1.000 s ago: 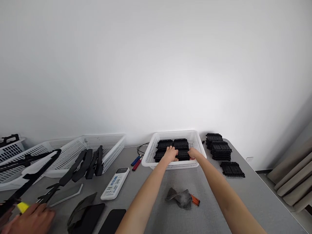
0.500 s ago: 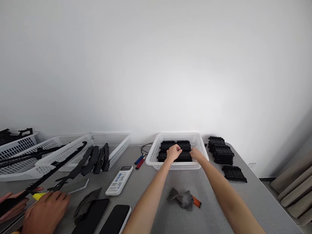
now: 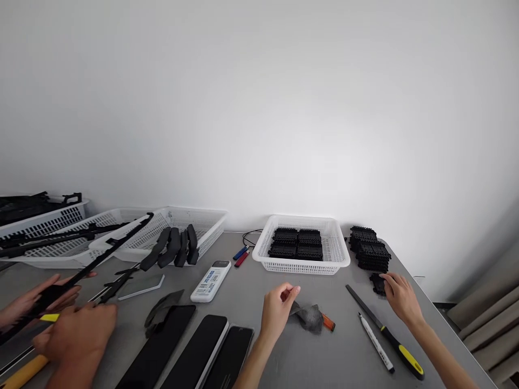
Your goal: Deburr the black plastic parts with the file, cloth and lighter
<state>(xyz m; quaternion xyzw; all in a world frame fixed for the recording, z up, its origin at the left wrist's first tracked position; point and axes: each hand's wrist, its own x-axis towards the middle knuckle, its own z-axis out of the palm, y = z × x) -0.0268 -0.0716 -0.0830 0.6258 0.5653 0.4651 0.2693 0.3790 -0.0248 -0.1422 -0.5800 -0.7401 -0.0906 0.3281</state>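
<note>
My right hand [image 3: 400, 299] is at the right side of the table, its fingers closed on the edge of a flat black plastic part [image 3: 378, 283]. The hand covers much of that part. Over the table, in front of the white basket [image 3: 304, 267], my left hand [image 3: 279, 308] is held in a pinch with nothing visible in it. Several similar black plastic parts [image 3: 295, 244] lie in rows inside the basket. Behind my right hand stand stacks of the same parts [image 3: 371, 254].
A grey cloth [image 3: 310, 317], an orange lighter [image 3: 328, 322], a marker [image 3: 375, 341] and a yellow-and-black-handled file [image 3: 385, 332] lie nearby. Phones [image 3: 194, 351] and a white device [image 3: 211, 281] are left. A co-worker's hands [image 3: 77, 335] hold a long black part at far left.
Both hands have left the basket. My left hand came back toward me; my right hand moved right to the single black part. The marker and file, formerly hidden by my arm, now show.
</note>
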